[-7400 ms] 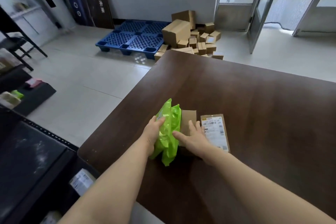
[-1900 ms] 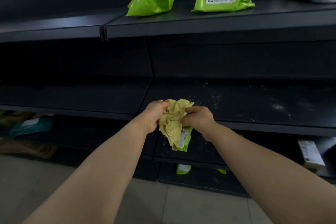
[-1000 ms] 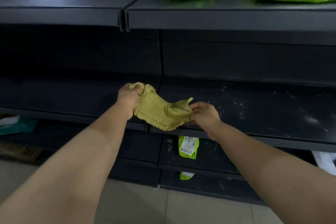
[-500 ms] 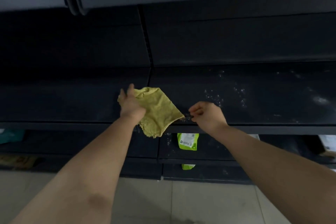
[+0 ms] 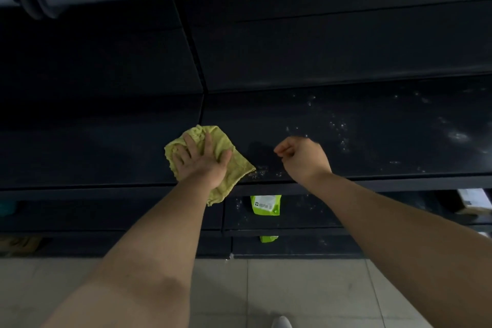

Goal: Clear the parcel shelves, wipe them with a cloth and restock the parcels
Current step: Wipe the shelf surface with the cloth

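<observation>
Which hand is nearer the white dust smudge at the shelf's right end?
Right. The right hand is left of the smudge, fingers curled; the left hand lies farther left, flat on the yellow cloth.

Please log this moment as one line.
step: wipe | left hand: flat on cloth, on shelf | right hand: curled, empty

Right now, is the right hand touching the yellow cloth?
Apart. The head view shows bare dark shelf between the right hand and the yellow fabric cloth, which the left hand presses.
</observation>
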